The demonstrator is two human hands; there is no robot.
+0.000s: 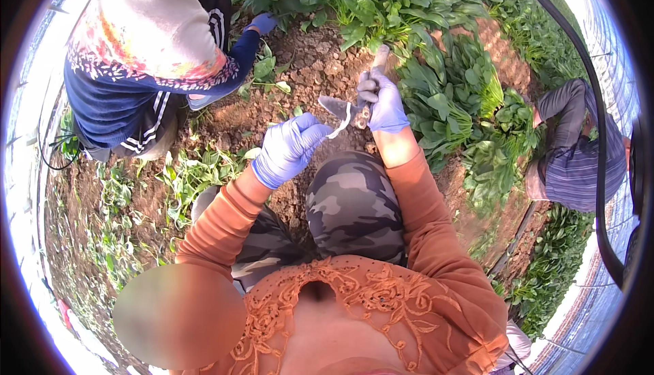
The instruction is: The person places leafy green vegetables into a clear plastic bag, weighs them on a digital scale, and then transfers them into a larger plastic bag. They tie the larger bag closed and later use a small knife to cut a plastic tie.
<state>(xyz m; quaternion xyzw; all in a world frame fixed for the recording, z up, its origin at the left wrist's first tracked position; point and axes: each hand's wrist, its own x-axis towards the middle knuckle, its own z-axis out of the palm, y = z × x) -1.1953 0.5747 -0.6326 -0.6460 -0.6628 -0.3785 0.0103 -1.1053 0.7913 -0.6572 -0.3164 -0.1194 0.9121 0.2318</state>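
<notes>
My right hand point(384, 100), in a thin purple glove with dirty fingertips, grips a hand tool by its pale wooden handle point(380, 57). The tool's dark metal blade point(334, 106) points left, towards my other hand. A white strip point(341, 125), perhaps cloth or tape, hangs by the blade and reaches the fingertips of my left hand point(294, 145). That hand wears a purple glove too, with thumb and fingers pinched on the strip's end. Both hands are above bare brown soil point(322, 63), just beyond my knees in camouflage trousers. Leafy green plants point(365, 9) grow just past the tool.
A co-worker point(153, 53) with blue gloves crouches at upper left, hands among the plants. Another person point(577, 145) is bent over at right. Bunches of leafy greens point(460, 114) lie between us. Loose uprooted leaves point(199, 173) lie at left. A black hose or cable point(587, 63) arcs at right.
</notes>
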